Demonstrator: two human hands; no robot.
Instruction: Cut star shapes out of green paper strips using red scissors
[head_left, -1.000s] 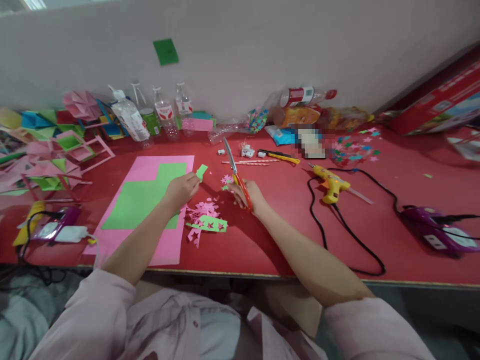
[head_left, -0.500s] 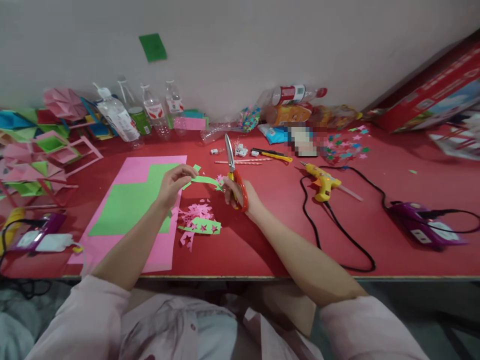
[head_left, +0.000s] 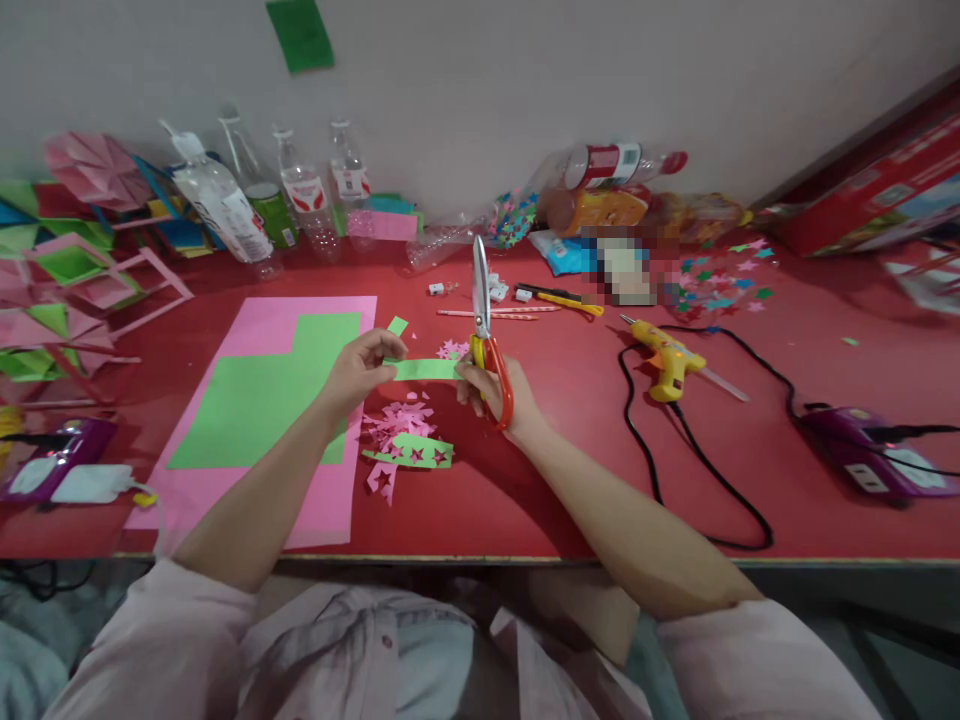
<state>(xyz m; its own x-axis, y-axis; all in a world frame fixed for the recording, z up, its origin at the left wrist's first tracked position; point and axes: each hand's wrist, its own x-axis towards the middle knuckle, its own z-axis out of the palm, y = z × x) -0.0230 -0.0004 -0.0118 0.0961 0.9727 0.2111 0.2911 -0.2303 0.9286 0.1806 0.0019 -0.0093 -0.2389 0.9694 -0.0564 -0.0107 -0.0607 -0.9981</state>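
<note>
My left hand (head_left: 367, 362) pinches the left end of a narrow green paper strip (head_left: 426, 370). The strip's other end is between the fingers of my right hand (head_left: 495, 385), which also holds scissors (head_left: 501, 378) with red and yellow handles. Their blades (head_left: 480, 285) are closed and point away from me. Beneath the hands lie pink paper scraps (head_left: 397, 420) and a green strip with star-shaped holes (head_left: 424, 452). Small pink stars (head_left: 452, 349) and a green scrap (head_left: 397, 326) lie just beyond the held strip.
Green paper (head_left: 247, 410) lies on a larger pink sheet (head_left: 322, 515) at left. A yellow glue gun (head_left: 667, 362) with a looping black cord lies at right. Pencils (head_left: 499, 313), a yellow cutter (head_left: 570, 304) and plastic bottles (head_left: 307, 205) are farther back. Paper-covered frames (head_left: 82, 270) stand far left.
The green strip, curved and slack before, is now straight and flat between both hands. The scissors have turned slightly more upright in view. The whole view has shifted a little.
</note>
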